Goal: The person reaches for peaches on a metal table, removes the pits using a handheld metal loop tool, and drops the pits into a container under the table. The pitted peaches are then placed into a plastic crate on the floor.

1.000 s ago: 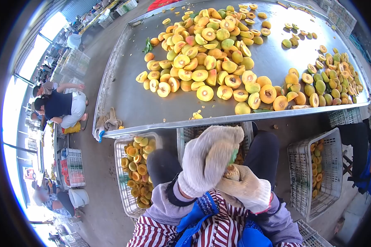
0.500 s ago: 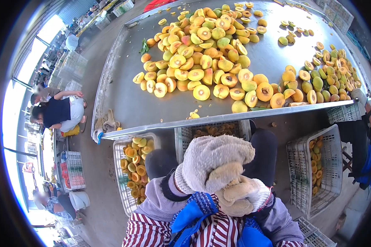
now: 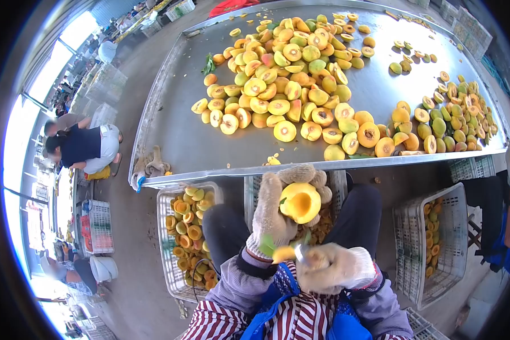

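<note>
My left hand [image 3: 271, 212], in a knitted work glove, holds a yellow peach half [image 3: 300, 203] with its cut face up toward me and a smooth hollow at the centre. Below it my right hand [image 3: 337, 269], gloved too, is closed around a small tool [image 3: 301, 253] whose shiny metal end shows at the fingers. A blurred yellow piece of fruit [image 3: 283, 255] with green on it lies just left of the metal. Under both hands, between my knees, a crate [image 3: 249, 195] contains scraps.
A metal table [image 3: 175, 136] in front carries a large heap of halved peaches [image 3: 277, 90] and another pile [image 3: 459, 113] at right. Crates of peach halves stand left [image 3: 167, 255] and right [image 3: 405, 249]. A spare glove [image 3: 156, 164] rests on the table corner. Other people [image 3: 85, 144] are at the left.
My hands were together, with the left glove covering what they held. Now they are apart: the left has moved up with the hollowed peach half, and the tool shows in the right.
</note>
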`<state>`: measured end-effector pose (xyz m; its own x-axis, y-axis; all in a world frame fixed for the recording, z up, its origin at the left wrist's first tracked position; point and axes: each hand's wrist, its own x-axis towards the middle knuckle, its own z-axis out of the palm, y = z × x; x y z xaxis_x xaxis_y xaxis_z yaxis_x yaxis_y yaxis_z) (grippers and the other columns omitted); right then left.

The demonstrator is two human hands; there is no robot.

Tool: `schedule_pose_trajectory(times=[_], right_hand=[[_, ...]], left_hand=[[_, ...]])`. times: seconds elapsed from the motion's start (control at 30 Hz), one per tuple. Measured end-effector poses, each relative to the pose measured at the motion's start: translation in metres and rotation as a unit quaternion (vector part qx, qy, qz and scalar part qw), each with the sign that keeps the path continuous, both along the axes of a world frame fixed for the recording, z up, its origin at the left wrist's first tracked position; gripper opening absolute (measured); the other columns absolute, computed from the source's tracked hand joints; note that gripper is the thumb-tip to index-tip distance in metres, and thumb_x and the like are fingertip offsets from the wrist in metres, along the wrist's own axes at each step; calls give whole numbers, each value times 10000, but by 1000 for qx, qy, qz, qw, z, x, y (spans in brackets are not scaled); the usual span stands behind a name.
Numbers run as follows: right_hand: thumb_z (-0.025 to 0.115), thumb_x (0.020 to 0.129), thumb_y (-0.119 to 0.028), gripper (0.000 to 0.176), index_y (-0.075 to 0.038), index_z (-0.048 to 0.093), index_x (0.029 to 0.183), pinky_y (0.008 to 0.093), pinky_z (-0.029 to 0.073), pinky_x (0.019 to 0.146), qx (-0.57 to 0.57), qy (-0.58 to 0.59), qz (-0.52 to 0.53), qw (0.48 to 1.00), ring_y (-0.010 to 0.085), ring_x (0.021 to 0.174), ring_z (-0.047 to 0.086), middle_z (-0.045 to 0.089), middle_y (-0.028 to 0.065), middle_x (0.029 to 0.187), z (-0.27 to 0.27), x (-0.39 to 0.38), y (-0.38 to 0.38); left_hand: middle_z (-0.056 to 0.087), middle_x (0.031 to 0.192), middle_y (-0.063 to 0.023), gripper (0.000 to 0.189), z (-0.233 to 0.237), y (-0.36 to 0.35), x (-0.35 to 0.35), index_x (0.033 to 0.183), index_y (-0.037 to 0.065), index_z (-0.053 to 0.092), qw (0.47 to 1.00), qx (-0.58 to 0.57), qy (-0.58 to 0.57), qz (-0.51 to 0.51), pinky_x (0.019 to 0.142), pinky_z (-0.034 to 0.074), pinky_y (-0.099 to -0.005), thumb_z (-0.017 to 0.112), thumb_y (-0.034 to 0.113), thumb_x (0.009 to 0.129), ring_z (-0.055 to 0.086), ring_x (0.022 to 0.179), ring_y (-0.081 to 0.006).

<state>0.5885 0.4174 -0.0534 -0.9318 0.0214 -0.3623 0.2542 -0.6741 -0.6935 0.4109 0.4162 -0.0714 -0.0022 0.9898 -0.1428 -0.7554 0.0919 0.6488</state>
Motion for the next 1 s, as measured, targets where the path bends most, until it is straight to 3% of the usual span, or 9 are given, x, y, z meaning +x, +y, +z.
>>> schedule_pose_trajectory(times=[0.1,0.33,0.4,0.43,0.5,0.57,0.7,0.9,1.0], right_hand=[[740,891,-283,247,-68,640,959,212,381,470,18,-89,-248,964,49,512,492,570,-34,677,14,-2,-6],[715,892,-226,215,-54,616,971,215,392,475,130,-191,-290,929,52,517,505,567,-22,677,15,-2,-8],[668,862,-115,185,-16,591,997,232,374,424,104,-193,-347,912,80,458,486,554,9,613,16,-4,-8],[668,862,-115,185,-16,591,997,232,374,424,108,-187,-338,916,80,458,486,554,9,613,13,-7,-11],[656,862,-108,216,-10,571,1034,229,376,423,89,-166,-371,909,80,468,492,557,20,621,-1,-18,-11],[633,870,-101,230,5,556,1059,240,386,427,116,-148,-331,925,103,469,499,555,42,617,-4,-31,-9],[554,985,-72,198,-18,560,1176,230,409,497,182,-83,-334,921,110,546,504,566,36,690,-16,-43,-14],[561,998,-140,203,-34,571,1171,220,392,452,193,-150,-357,902,90,491,482,576,19,654,-18,-37,-11],[597,994,-205,265,-42,557,1199,216,383,442,196,-143,-350,905,87,468,479,616,24,663,-32,-33,-6]], left_hand=[[606,1283,-165,542,6,1,-5,1270,41,579,998,29,-45,37,789,581,-338,478,514,1025,618,1152,-295],[633,1189,-121,303,-26,-19,-118,1203,-1,627,862,16,445,241,930,507,-327,563,132,938,614,1066,-195],[649,1192,-138,350,-44,-36,-171,1226,11,612,652,-144,694,270,960,505,-365,612,218,944,627,1103,-253],[649,1192,-138,350,-50,-38,-175,1226,11,612,646,-148,694,280,960,505,-365,612,218,944,627,1103,-253],[643,1222,-174,378,-49,-34,-178,1224,44,623,262,-46,940,214,1003,486,-407,667,252,912,611,1157,-333],[621,1257,-181,388,-31,-4,-143,1205,74,630,534,-79,825,164,1035,460,-430,690,265,872,560,1224,-365],[571,1367,-154,420,-54,80,-94,1269,106,602,566,81,818,64,1017,481,-449,598,310,901,527,1279,-349],[529,1436,-7,439,-130,169,-62,1334,227,600,243,109,963,45,841,515,-379,557,224,897,474,1325,-229],[584,1276,23,434,-146,173,-67,1326,228,600,331,85,940,-11,812,517,-379,569,215,893,543,1130,-218]])
